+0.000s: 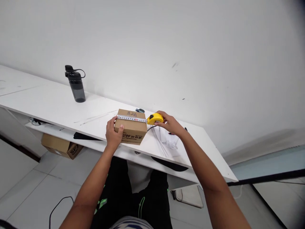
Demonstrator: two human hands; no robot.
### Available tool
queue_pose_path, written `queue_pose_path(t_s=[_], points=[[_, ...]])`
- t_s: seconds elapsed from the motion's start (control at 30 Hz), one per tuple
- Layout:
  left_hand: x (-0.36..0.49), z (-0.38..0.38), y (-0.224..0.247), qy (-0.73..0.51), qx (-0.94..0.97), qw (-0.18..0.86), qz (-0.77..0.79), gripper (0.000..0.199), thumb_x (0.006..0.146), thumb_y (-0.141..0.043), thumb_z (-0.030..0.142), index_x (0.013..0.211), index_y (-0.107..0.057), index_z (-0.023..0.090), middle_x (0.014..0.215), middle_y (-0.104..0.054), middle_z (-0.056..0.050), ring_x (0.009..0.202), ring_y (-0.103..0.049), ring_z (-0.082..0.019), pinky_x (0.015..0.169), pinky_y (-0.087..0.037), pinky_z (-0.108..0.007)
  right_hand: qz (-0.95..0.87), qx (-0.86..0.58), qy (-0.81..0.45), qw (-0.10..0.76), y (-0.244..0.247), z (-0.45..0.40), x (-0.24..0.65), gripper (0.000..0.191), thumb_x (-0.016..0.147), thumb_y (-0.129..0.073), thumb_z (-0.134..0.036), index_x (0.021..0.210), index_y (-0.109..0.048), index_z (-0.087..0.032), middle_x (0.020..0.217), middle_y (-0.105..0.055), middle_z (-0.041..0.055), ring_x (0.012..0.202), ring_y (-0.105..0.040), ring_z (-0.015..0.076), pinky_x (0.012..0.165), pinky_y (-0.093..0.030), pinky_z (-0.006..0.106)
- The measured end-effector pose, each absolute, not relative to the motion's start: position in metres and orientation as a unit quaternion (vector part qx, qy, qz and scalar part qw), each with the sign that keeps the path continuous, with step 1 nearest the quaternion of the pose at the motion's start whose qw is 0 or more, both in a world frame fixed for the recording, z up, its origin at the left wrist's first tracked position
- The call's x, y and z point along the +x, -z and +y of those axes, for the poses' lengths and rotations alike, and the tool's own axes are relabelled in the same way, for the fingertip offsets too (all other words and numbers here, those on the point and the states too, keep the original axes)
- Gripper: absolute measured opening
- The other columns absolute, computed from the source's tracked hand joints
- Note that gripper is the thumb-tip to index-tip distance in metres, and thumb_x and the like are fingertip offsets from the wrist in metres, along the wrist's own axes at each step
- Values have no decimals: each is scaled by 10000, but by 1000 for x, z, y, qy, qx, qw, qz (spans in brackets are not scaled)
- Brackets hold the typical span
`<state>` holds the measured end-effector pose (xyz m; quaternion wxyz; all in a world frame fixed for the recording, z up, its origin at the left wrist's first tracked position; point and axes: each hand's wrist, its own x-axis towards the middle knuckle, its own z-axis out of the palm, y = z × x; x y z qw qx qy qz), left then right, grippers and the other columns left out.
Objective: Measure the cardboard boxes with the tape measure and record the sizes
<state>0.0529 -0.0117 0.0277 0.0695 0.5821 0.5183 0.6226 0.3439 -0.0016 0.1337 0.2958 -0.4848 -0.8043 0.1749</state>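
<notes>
A small brown cardboard box (131,131) with dark printing on its front and handwriting on top stands on the white shelf desk (95,109). Across its top lies the pulled-out blade (132,119) of a yellow tape measure (155,118). My left hand (113,133) grips the box's left end, thumb on the front edge, fingers by the blade's end. My right hand (168,122) holds the yellow case just beyond the box's right edge, fingers on top and thumb below.
A dark bottle (77,87) stands at the back left. Behind the box lies a small dark object (140,110). Papers and a clear plastic bag (170,141) lie right of the box. Below the desk, another carton (58,145) sits at the left.
</notes>
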Motion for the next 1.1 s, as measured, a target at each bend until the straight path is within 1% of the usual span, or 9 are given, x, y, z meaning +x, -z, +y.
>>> queue_pose_path(t_s=[0.23,0.5,0.67,0.77,0.83,0.9,0.97,1.03,1.1], points=[[53,-6,-25,-638,577,85,503,481,877,-543,339,1335,-535,192,1290,-580,-102,1211,-533,-242,1066,-413,-380,-798,-464,-190,335,-134,4,332,507,824,-651,-437,1286,-533,-262,1227,-618,56,947,-599,201,769,-502,329],[57,-7,-21,-665,552,129,486,489,901,-525,344,1369,-490,209,1384,-517,-114,1298,-482,-245,1109,-383,-396,-850,-364,-175,338,-139,28,229,502,840,-634,-410,1292,-502,-237,1229,-628,51,1036,-598,232,898,-456,382],[61,1,-23,-687,524,170,474,723,862,-598,403,1478,-279,199,1436,-435,-164,1296,-494,-257,1087,-409,-404,-879,-321,-112,335,-144,22,178,420,885,-601,-333,1263,-494,-184,1203,-628,98,1070,-580,246,917,-456,393],[59,17,-26,-694,513,190,469,840,849,-614,427,1496,-144,171,1444,-406,-205,1291,-501,-265,1089,-403,-438,-862,-298,-89,400,-134,1,184,421,908,-582,-365,1286,-475,-214,1288,-583,111,1175,-545,264,1009,-429,445],[58,23,-29,-692,516,143,485,909,818,-649,434,1491,-119,133,1501,-307,-246,1400,-371,-298,1158,-295,-491,-821,-307,-102,470,-120,-19,203,503,887,-614,-441,1318,-439,-249,1306,-565,109,1224,-526,273,1050,-416,472],[61,17,-31,-694,518,50,498,966,772,-698,447,1484,-134,116,1567,-140,-260,1494,-159,-316,1210,-135,-518,-764,-334,-120,539,-100,-42,229,595,848,-650,-524,1332,-408,-278,1286,-561,106,1218,-538,272,1046,-435,467],[74,-3,-32,-707,526,-12,472,949,770,-698,491,1477,-167,146,1597,-47,-232,1515,-71,-301,1220,-89,-511,-697,-361,-138,603,-79,-63,254,657,818,-665,-580,1328,-382,-278,1250,-558,109,1160,-574,259,996,-481,435],[100,-32,-28,-729,555,36,398,880,790,-649,594,1455,-251,180,1571,-203,-199,1498,-174,-297,1211,-167,-501,-638,-376,-164,651,-57,-82,274,670,826,-656,-584,1328,-353,-262,1224,-553,113,1101,-598,239,952,-509,404],[135,-59,-22,-700,603,217,314,849,771,-569,734,1400,-368,201,1493,-380,-183,1412,-371,-316,1142,-334,-486,-602,-389,-198,669,-37,-98,287,667,857,-628,-566,1351,-316,-244,1221,-549,118,1073,-602,222,943,-511,387]])
